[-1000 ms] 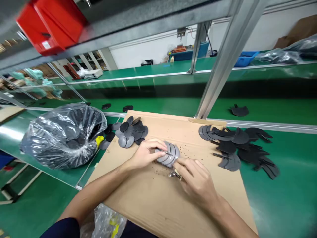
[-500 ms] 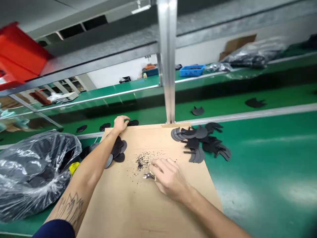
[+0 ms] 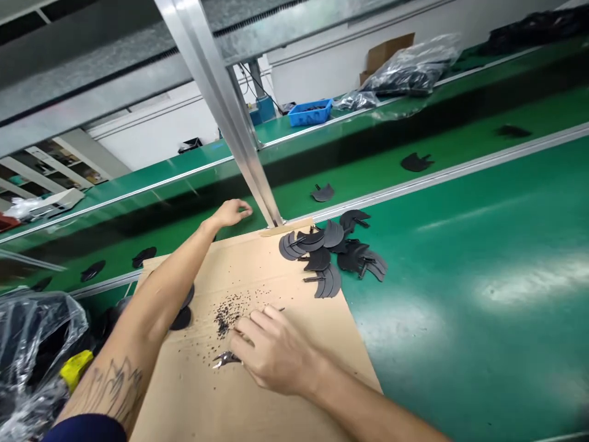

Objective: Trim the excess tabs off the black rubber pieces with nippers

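Observation:
My left hand (image 3: 232, 213) reaches over the green belt past the far edge of the cardboard sheet (image 3: 257, 417). Its fingers are apart and a little bent, with nothing seen in them. My right hand (image 3: 276, 353) is closed round a pair of cutting pliers (image 3: 224, 359), whose metal jaws point left just above the cardboard; the handles are hidden in my palm. Beside those jaws lies a scatter of tiny black bits (image 3: 225, 316). Flat, curved black parts with short stems (image 3: 317, 258) overlap in a pile at the sheet's right edge. Round black pieces (image 3: 181, 317) show partly behind my left forearm.
A metal post (image 3: 225, 116) rises close to my left hand. Single black parts (image 3: 323, 193) lie along the belt (image 3: 285, 199). At the left stands a clear plastic bag (image 3: 41, 344) with a yellow object (image 3: 76, 369). A blue basket (image 3: 310, 113) sits on the far ledge.
The view has swung to the right. My left hand has moved right along the belt, away from a black part it was beside. My right hand still holds the pliers over the cardboard.

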The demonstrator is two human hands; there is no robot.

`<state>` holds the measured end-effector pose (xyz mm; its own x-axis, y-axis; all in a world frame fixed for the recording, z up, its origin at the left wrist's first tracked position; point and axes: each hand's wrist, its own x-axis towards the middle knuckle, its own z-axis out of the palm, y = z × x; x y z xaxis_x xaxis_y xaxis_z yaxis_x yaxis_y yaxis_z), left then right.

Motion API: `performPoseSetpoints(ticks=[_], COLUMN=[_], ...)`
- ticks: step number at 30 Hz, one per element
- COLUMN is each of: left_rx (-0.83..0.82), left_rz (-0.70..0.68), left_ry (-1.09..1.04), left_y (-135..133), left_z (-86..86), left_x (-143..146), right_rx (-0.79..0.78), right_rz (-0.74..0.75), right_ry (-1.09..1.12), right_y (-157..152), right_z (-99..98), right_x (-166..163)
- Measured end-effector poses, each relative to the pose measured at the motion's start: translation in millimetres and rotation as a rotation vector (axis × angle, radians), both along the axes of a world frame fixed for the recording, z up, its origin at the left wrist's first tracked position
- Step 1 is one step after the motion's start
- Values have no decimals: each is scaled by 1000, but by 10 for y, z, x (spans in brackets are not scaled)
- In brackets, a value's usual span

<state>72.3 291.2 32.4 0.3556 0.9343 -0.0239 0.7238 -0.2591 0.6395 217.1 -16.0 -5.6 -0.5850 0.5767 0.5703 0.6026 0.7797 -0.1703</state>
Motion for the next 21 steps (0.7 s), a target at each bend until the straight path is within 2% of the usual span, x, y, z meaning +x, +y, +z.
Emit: performPoseSetpoints(ticks=[4, 8, 12, 17, 21], left_rx=[-160, -392, -565, -581, -630], left_rz=[-151, -298, -403, -402, -429], left_ry=[-203, -442, -565, -617, -602], left_y=[263, 447, 514, 446, 361], left_z=[-211, -406, -501, -488, -449], left_x=[755, 1236, 1343, 1261, 1316], right_rx=[3, 9, -17, -23, -23], right_rz=[-36, -71, -99, -92, -98], right_ry=[25, 59, 70, 73, 45], right_y=[30, 52, 66, 76, 78], right_z=[-10, -1, 13, 4, -14], right_x=[46, 92, 113, 102, 111])
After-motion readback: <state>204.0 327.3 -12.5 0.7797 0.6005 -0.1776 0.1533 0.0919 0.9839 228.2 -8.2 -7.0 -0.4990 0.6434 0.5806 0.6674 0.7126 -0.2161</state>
